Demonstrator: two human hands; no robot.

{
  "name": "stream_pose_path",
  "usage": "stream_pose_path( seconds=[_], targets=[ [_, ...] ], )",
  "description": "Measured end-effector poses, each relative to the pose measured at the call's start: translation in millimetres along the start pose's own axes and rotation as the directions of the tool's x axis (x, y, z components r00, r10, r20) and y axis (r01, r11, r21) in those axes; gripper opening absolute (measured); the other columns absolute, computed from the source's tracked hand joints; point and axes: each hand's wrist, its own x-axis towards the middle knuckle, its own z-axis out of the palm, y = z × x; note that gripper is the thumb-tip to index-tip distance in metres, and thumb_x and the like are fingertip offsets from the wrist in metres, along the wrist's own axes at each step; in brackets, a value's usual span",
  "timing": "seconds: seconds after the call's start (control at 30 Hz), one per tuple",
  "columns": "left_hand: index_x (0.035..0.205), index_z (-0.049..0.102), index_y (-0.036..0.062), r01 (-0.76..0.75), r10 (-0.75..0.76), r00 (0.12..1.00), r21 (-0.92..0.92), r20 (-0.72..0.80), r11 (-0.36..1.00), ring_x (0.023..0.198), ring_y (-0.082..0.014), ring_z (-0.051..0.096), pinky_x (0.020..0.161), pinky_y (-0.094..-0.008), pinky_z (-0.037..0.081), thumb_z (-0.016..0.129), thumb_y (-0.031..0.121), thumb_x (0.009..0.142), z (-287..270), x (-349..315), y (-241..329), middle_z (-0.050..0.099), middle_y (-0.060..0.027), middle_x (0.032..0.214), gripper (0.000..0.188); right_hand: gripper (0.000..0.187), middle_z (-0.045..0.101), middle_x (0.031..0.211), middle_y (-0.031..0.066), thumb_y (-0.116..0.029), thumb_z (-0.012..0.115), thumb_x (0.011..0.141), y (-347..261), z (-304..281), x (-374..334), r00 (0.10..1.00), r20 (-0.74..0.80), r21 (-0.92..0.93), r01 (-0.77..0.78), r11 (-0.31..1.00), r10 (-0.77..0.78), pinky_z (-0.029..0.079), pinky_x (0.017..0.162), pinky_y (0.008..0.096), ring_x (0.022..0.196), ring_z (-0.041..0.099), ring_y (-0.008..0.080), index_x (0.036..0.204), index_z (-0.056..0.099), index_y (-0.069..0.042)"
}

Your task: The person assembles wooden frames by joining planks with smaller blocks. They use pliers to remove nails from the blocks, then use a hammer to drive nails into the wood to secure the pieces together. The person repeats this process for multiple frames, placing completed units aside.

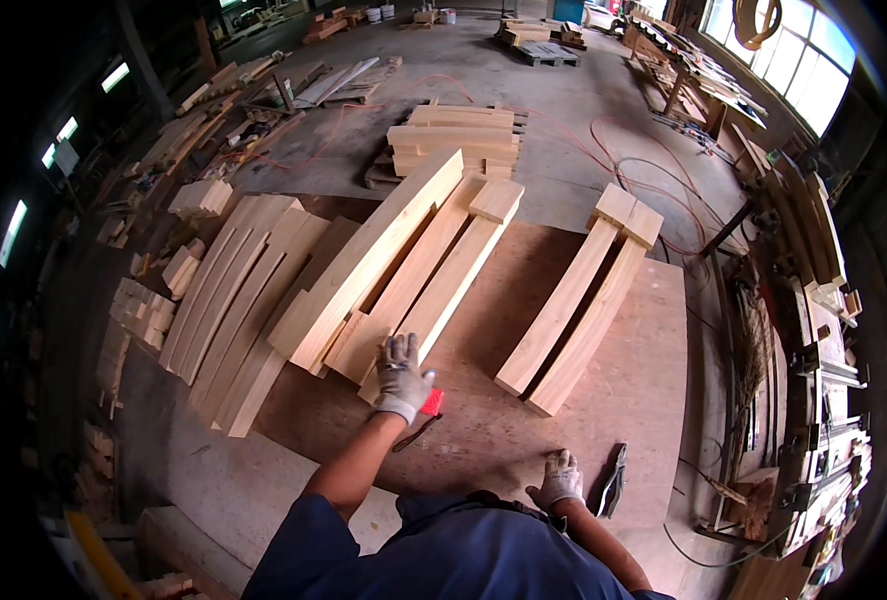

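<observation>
My left hand (402, 377), in a grey work glove, reaches out to the near ends of several long pale wooden beams (415, 270) lying side by side on a brown board table (603, 380). It holds a small red object (432, 402) against the beam ends; what the object is I cannot tell. My right hand (560, 480), also gloved, rests flat on the table close to my body, fingers spread. A dark pair of pliers (613, 482) lies just right of it. Two more beams (578, 300) lie together to the right.
More planks (233, 290) fan out at the left of the table. A stack of beams (458, 135) sits on the concrete floor beyond, with orange cables (623, 150) trailing. Benches with tools (813, 330) line the right side; timber offcuts (143, 310) pile up left.
</observation>
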Motion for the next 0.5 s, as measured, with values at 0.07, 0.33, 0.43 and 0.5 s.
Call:
stream_pose_path(
  seconds=[0.07, 0.33, 0.43, 0.5],
  targets=[
    [0.167, 0.039, 0.0038, 0.049, -0.052, 0.996, 0.041, 0.070, 0.998, 0.157, -0.0442, 0.034, 0.132, -0.0607, 0.021, 0.081, 0.043, 0.091, -3.3, -0.4, -14.9, 0.041, -0.0217, 0.169, 0.095, 0.105, 0.034, 0.167, 0.0282, -0.056, 0.084, 0.083, 1.8, 8.3, 2.3, 0.999, -0.043, -0.023, 0.021, 1.000, -0.022, 0.045, 0.118, 0.0564, 0.153, 0.037, 0.0457, 0.162, 0.043, 0.001],
    [0.156, 0.049, 0.0005, -0.043, -0.027, 0.982, 0.356, 0.189, 0.933, 0.139, -0.0356, 0.053, 0.112, -0.0521, 0.045, 0.079, 0.043, 0.091, -17.6, 38.1, 4.2, 0.056, -0.0224, 0.154, 0.083, 0.105, 0.032, 0.170, 0.0275, -0.056, 0.082, 0.085, 1.8, -0.8, 1.7, 1.000, 0.010, 0.009, 0.010, 1.000, -0.010, 0.042, 0.121, 0.0544, 0.156, 0.033, 0.0454, 0.163, 0.041, 0.001],
    [0.156, 0.050, -0.0011, -0.090, 0.018, 0.983, 0.387, 0.184, 0.918, 0.136, -0.0331, 0.055, 0.107, -0.0474, 0.048, 0.070, 0.033, 0.096, -12.8, 52.2, 4.6, 0.057, -0.0215, 0.153, 0.072, 0.106, 0.031, 0.170, 0.0269, -0.056, 0.081, 0.087, 1.2, -6.0, -1.7, 0.999, 0.031, 0.010, 0.006, 1.000, -0.007, 0.040, 0.122, 0.0536, 0.157, 0.032, 0.0450, 0.165, 0.038, 0.002],
    [0.157, 0.049, -0.0003, -0.068, 0.011, 0.988, 0.378, 0.151, 0.923, 0.135, -0.0331, 0.055, 0.108, -0.0480, 0.048, 0.065, 0.028, 0.098, -2.2, 62.8, 3.8, 0.057, -0.0215, 0.152, 0.068, 0.107, 0.032, 0.170, 0.0266, -0.056, 0.082, 0.085, 3.1, -2.1, -0.8, 1.000, 0.011, 0.007, 0.009, 1.000, -0.009, 0.041, 0.122, 0.0536, 0.156, 0.033, 0.0450, 0.164, 0.039, 0.001]
  ],
)
